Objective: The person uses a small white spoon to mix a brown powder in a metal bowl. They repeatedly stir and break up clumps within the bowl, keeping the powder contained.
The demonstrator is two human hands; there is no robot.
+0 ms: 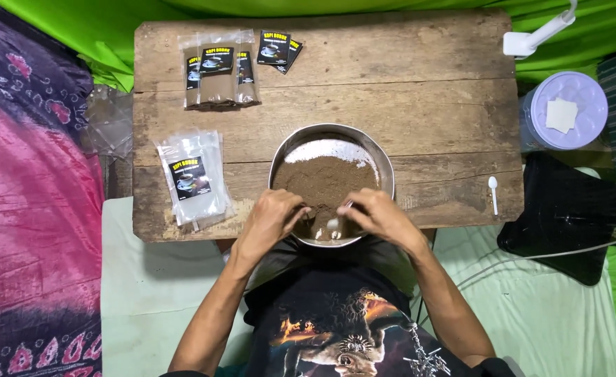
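- Brown powder [322, 183] fills most of a round metal bowl [386, 167], with a paler patch along the far inner wall; the bowl sits at the near edge of the surface [426, 105], right under both hands.
- Left hand [271, 218]: its grip is curled over the near rim of the bowl, fingertips in or at the powder; whether it pinches something cannot be told.
- Right hand [381, 215]: its grip is closed on a small white spoon [336, 222] whose tip dips into the powder just between the two hands.
- Done so far, judging by the layout: a small stack of filled sachets [218, 78] lies far beyond the left grip, with loose dark labels [280, 49] beside it.
- Left to do, by the same judgement: a pile of flat clear pouches [193, 178] with labels waits just left of the left grip, and the bowl is close to full.
- A second white spoon [493, 192] lies apart, to the right of the right grip.
- Weathered planks form the surface; green cloth [77, 28] lies beyond it, a pink and purple patterned cloth [28, 195] to the left, and a lilac-lidded container [566, 110] and a black bag [566, 216] to the right.
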